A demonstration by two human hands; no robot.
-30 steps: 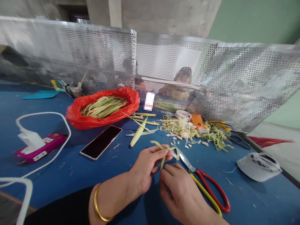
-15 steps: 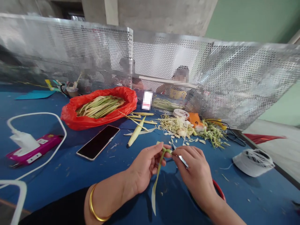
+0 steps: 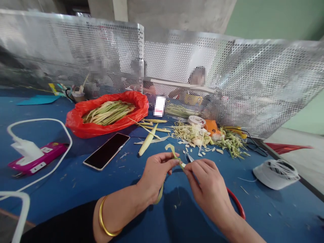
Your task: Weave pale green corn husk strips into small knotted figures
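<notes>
My left hand [image 3: 158, 173] is closed, pinching a pale green leaf strip [image 3: 170, 147] between thumb and fingers. One end of the strip curls up above the fingers, and the other hangs down behind the hand. Close beside it, my right hand [image 3: 206, 180] is closed too, its fingertips at the short folded end of the strip. Scissors are tucked in that same hand: a blade [image 3: 189, 157] pokes out past the fingers, and a red handle [image 3: 237, 202] shows by the wrist. The middle of the scissors is hidden by the hand.
A red plastic bag [image 3: 76, 125] holds long leaf strips. Nearby lie a phone [image 3: 106, 151], a husk leaf [image 3: 148, 141], a heap of trimmings [image 3: 189, 133], a tape roll [image 3: 196, 120], a thread cone [image 3: 275, 175] and a power strip [image 3: 37, 158]. A perforated metal screen [image 3: 177, 54] stands behind.
My left hand has turned over, so the strip's long tail has swung from in front of it to behind it. A curled end now shows above the fingers.
</notes>
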